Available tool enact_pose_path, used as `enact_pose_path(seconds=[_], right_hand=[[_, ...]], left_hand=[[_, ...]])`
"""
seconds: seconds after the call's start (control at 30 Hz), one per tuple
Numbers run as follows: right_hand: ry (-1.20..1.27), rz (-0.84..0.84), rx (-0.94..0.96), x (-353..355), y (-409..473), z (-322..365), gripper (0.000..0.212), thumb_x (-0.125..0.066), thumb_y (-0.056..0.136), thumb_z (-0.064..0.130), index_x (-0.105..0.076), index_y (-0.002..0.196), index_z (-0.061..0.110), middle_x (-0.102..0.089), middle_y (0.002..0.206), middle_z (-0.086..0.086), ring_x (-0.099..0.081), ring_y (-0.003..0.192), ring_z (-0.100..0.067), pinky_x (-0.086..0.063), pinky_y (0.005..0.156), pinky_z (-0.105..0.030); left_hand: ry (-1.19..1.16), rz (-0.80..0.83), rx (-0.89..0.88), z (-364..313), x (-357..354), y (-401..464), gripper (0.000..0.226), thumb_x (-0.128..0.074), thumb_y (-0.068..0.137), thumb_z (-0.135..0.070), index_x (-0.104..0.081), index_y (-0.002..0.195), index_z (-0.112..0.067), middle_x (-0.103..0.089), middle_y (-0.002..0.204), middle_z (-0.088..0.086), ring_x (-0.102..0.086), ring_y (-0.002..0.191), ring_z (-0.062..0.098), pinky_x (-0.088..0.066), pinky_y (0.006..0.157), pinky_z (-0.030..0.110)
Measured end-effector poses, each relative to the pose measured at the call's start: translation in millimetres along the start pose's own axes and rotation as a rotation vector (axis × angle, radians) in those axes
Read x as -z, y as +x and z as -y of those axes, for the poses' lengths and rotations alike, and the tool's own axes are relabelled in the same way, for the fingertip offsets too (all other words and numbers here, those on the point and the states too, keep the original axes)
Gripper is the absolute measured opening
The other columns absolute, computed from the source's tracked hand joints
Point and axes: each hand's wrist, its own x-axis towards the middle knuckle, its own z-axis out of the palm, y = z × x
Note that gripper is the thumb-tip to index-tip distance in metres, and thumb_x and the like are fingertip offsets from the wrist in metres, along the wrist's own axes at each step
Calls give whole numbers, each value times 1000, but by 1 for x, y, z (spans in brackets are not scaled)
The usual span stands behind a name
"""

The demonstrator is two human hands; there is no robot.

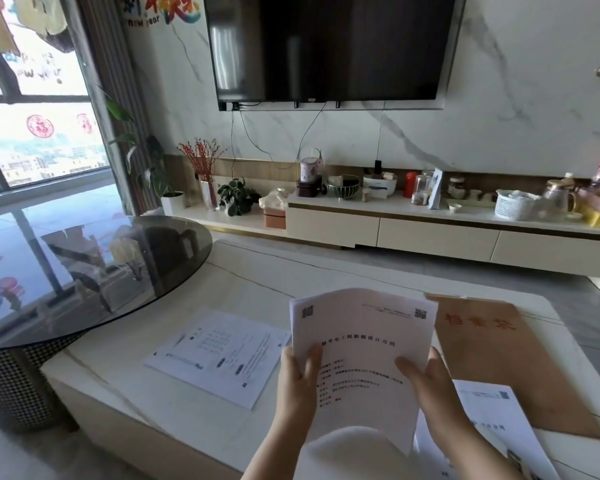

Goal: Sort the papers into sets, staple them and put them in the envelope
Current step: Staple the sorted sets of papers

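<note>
Now both hands hold a sheaf of papers [361, 355] up over the white table [125, 375]: the left hand [297, 379] pinches its left edge, the right hand [430, 382] its right edge. At two o'clock lies the brown envelope [506, 368]; at nine o'clock, another printed sheet [219, 355].

Wall television [329, 46] above cluttered cabinet [395, 226]

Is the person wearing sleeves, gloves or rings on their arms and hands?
No. The left hand and right hand are bare: no gloves, and no rings or watch that I can see. Both forearms are uncovered as far as the picture shows, so no sleeves appear.
</note>
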Motion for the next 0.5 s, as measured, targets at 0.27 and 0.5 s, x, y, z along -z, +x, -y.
enact_pose_path(seconds=[0.27,0.5], right_hand=[[-25,4,-2,-1,-4,-10,25,-58,92,17,-57,117,19,-70,106,-3,-66,95,-18,-52,73,-28],[-211,64,-34,10,7,1,17,-62,91,16,-63,108,13,-72,102,-3,-67,96,-22,-52,91,-44]], left_hand=[[-54,-5,52,7,1,7,12,-52,96,-31,-57,105,-26,-68,99,4,-66,92,22,-55,83,47],[40,-61,219,6,11,15,22,-63,89,-30,-64,88,-8,-72,82,10,-70,75,27,-58,73,47]])
